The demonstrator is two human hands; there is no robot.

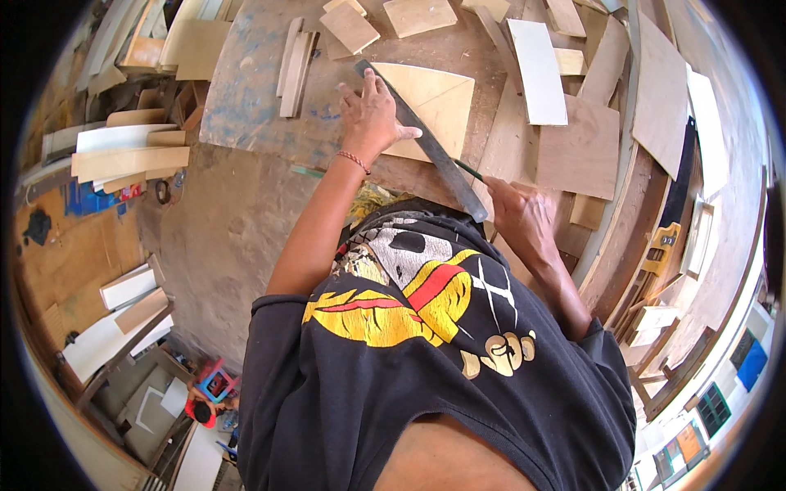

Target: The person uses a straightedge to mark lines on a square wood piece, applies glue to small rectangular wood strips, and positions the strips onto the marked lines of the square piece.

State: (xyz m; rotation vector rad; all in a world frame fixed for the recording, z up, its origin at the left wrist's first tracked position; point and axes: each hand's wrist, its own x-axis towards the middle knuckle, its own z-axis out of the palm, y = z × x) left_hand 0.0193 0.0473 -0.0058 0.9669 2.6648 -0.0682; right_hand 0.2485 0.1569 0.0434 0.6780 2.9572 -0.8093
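Note:
A pale plywood piece [442,96] with thin drawn lines lies at the near edge of the workbench. Across its left side runs a long dark straightedge [442,165], slanting from the far left toward my body. My left hand [370,119] rests on the far part of the straightedge, fingers spread and thumb stretched over it, pressing rather than wrapping round it. In my right hand [521,209] a slim dark green pencil [468,169] is pinched, its tip end pointing left at the straightedge's right side. The fingertips of that hand are partly hidden.
Wood offcuts [350,31] lie along the bench's far side, with narrow strips [299,74] at left. A white board [537,72] and a brown panel [578,147] lie right. A yellow-handled handsaw [661,245] is farther right. Stacked boards [131,155] stand left; a person [201,407] is lower left.

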